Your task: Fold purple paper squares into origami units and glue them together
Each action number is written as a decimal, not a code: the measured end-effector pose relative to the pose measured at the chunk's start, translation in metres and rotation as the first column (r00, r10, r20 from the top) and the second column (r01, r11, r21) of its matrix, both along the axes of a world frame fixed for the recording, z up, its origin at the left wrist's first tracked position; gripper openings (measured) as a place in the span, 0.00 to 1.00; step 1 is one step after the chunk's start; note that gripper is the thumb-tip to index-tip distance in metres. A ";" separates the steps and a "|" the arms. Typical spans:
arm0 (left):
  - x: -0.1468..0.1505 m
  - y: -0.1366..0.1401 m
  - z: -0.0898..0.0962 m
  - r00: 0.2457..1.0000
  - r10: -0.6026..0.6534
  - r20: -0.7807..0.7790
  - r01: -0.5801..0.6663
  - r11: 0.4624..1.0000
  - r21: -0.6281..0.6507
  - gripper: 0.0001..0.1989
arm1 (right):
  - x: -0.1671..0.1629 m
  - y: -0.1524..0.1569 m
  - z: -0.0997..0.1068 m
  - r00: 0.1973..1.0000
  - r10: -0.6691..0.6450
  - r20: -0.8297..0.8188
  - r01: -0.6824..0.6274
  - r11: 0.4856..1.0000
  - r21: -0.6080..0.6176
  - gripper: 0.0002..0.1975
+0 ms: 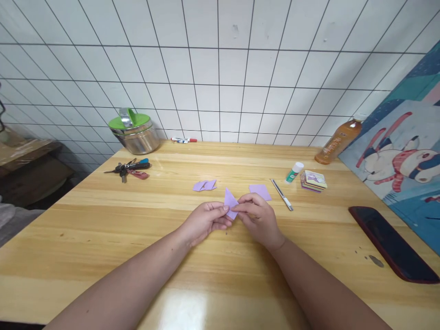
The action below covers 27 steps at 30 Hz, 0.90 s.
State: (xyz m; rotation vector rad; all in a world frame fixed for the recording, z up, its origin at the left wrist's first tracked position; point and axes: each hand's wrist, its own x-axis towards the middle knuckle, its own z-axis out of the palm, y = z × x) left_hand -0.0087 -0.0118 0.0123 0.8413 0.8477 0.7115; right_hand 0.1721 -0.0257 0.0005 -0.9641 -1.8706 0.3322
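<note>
Between my two hands is a folded piece of purple paper (230, 200), its pointed corner facing up and away from me. My left hand (210, 219) pinches its lower left part, thumb on top and fingers beneath. From the other side, my right hand (259, 219) has its fingertips closed on the right edge. Just beyond, folded purple paper pieces (205, 185) lie on the table. A flat purple paper square (260, 191) rests behind my right hand, partly covered by it.
On the wooden table (154, 256), a pen (282, 195), glue stick (294, 173), paper stack (313, 180) and phone (392, 243) lie to the right. A bottle (340, 140) stands back right. Keys (129, 168), a lidded metal pot (137, 135) and a marker (184, 140) are farther left.
</note>
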 end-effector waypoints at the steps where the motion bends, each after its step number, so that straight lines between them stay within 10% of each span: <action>1: 0.000 0.001 0.000 1.000 0.011 -0.009 -0.011 1.000 0.005 0.11 | 0.001 0.001 -0.001 1.000 0.011 0.008 -0.011 1.000 -0.021 0.11; 27: 0.004 0.003 -0.008 0.964 -0.040 -0.262 0.105 0.966 0.237 0.18 | 0.000 0.004 0.000 0.991 -0.023 -0.134 -0.024 0.940 -0.339 0.01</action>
